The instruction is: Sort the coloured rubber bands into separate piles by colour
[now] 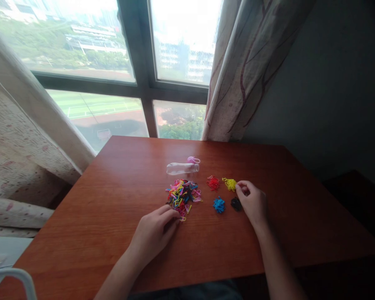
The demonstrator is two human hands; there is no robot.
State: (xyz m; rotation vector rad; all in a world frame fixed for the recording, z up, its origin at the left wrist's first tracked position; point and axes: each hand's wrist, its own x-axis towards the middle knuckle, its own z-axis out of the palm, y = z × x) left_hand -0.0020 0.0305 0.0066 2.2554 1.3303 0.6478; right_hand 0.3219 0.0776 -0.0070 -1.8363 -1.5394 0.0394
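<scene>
A mixed pile of small colourful rubber bands point(183, 192) lies on the wooden table. My left hand point(158, 225) is at its near edge, fingers curled and closed on bands there; the tips are partly hidden. My right hand point(251, 200) pinches thumb and forefinger at the right side of a small heap of yellow rubber bands point(229, 184). Just below that hand lies a heap of black rubber bands point(236, 203). Left of these sit a heap of red rubber bands point(213, 183) and a heap of blue rubber bands point(218, 205).
Behind the mixed pile lies a clear plastic tube-shaped container point(183, 168), with a pink loop-shaped piece point(193, 160) beside it. The brown table point(137, 166) reaches to a window with curtains point(234, 66). A white curved bar point(15, 273) stands at the lower left.
</scene>
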